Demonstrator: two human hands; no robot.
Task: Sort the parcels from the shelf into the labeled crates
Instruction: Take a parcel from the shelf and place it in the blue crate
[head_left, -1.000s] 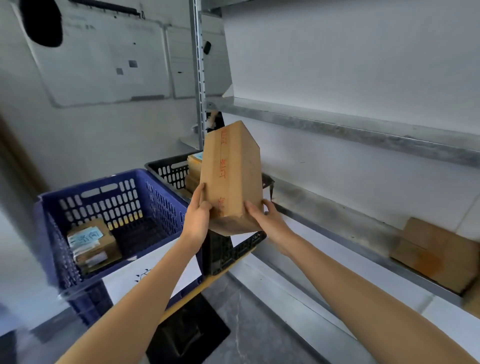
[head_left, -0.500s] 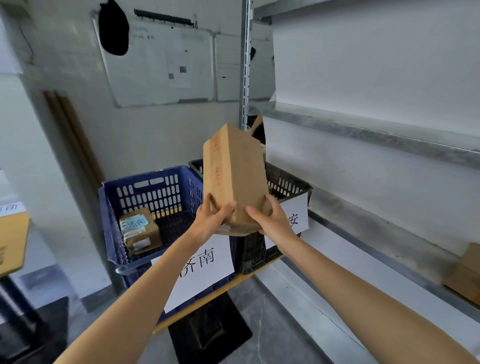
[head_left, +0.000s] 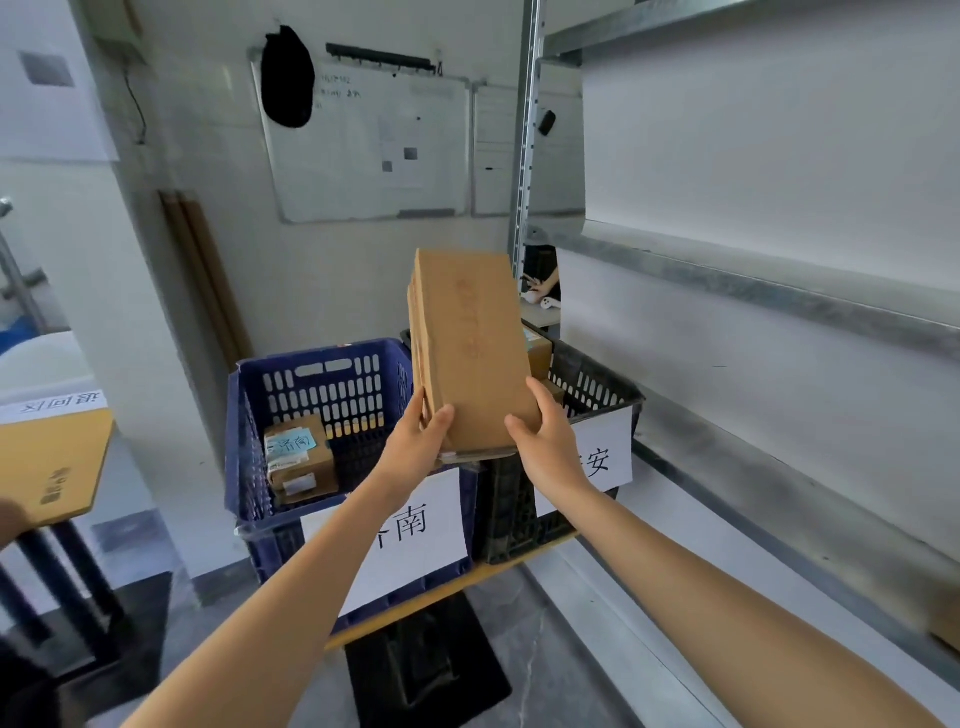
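Observation:
I hold a long brown cardboard parcel (head_left: 470, 343) upright in front of me, above the gap between two crates. My left hand (head_left: 421, 441) grips its lower left edge and my right hand (head_left: 545, 441) grips its lower right edge. Below to the left stands a blue crate (head_left: 322, 384) with a white paper label (head_left: 415, 525); a small taped parcel (head_left: 296, 457) with a blue note lies inside. To the right stands a black crate (head_left: 592, 384) with its own white label (head_left: 605, 457) and a brown box (head_left: 540, 353) partly hidden behind the held parcel.
A metal shelf unit (head_left: 753, 280) runs along the right with white backing. Both crates sit on a low yellow-edged cart (head_left: 467, 582). A yellow table (head_left: 47, 467) stands at the left. Whiteboards (head_left: 369, 140) hang on the far wall. The floor is grey.
The view has swung right to left, so the crates now sit more central. The parcel stays in both hands and has turned its broad face toward me.

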